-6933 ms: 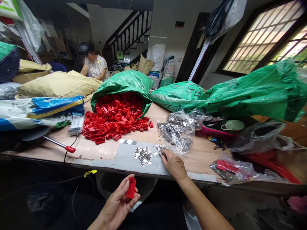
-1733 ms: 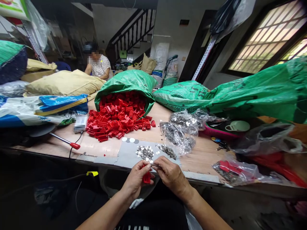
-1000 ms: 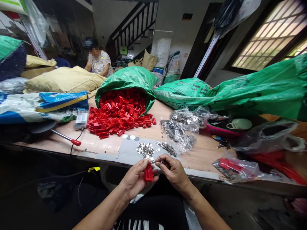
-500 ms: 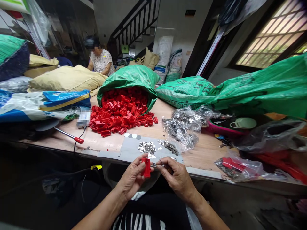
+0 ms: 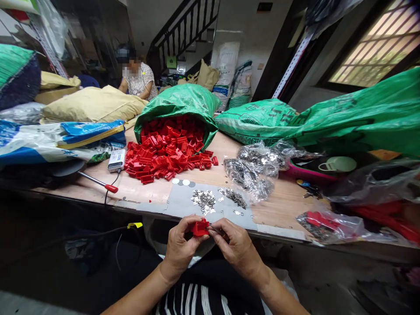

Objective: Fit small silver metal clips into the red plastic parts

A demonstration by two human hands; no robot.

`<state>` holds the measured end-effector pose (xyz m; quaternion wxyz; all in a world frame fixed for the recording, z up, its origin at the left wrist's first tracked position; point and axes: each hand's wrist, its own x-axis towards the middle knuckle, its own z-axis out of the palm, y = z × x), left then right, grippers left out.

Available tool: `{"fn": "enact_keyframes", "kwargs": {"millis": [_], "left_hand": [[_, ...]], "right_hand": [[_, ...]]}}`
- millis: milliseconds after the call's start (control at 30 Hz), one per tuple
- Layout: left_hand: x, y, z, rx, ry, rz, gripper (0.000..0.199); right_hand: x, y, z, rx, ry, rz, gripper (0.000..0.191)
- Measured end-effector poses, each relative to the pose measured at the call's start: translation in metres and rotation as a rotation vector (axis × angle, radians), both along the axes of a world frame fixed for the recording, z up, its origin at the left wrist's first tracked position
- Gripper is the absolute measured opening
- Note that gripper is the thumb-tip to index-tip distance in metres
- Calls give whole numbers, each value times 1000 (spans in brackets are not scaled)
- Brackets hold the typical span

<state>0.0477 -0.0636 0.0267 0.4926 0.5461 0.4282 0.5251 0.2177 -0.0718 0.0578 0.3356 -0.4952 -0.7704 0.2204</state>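
Note:
My left hand (image 5: 180, 245) pinches a small red plastic part (image 5: 200, 228) between thumb and fingers, just in front of the table edge. Close against its right end is my right hand (image 5: 239, 247), closed on a thin dark metal tool (image 5: 214, 228) whose tip meets the part. The tool's exact kind is mostly hidden by the fingers. Beyond the hands, flat silvery metal pieces (image 5: 204, 200) lie heaped on a grey mat (image 5: 179, 205). Beside them is a smaller pile of darker metal pieces (image 5: 236, 199).
Many more red parts (image 5: 164, 151) spill from a green sack (image 5: 183, 98). Clear bags of metal pieces (image 5: 247, 177) lie to the right, near a pink basket (image 5: 295, 171). A red-tipped lever (image 5: 110, 188) juts out at left. Another person (image 5: 139, 81) sits behind.
My left hand has turned the red part from upright to lying sideways. My right hand has brought the tool's tip in to the part. The view has shifted slightly.

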Motion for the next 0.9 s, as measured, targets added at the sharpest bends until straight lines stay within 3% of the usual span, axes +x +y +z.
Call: {"fn": "enact_keyframes", "kwargs": {"millis": [133, 367, 567, 767, 900], "left_hand": [[-1, -2, 1, 7, 42, 28, 30], [1, -5, 0, -79, -53, 64, 33], [1, -6, -2, -96, -82, 109, 34], [1, -6, 0, -105, -111, 122, 34], [3, -7, 0, -123, -137, 120, 34]], "right_hand": [[-2, 1, -2, 2, -9, 22, 9], [-5, 2, -3, 12, 29, 36, 10], [-1, 7, 2, -163, 166, 74, 17], [6, 12, 4, -239, 263, -52, 15], [1, 13, 1, -301, 287, -23, 18]]}}
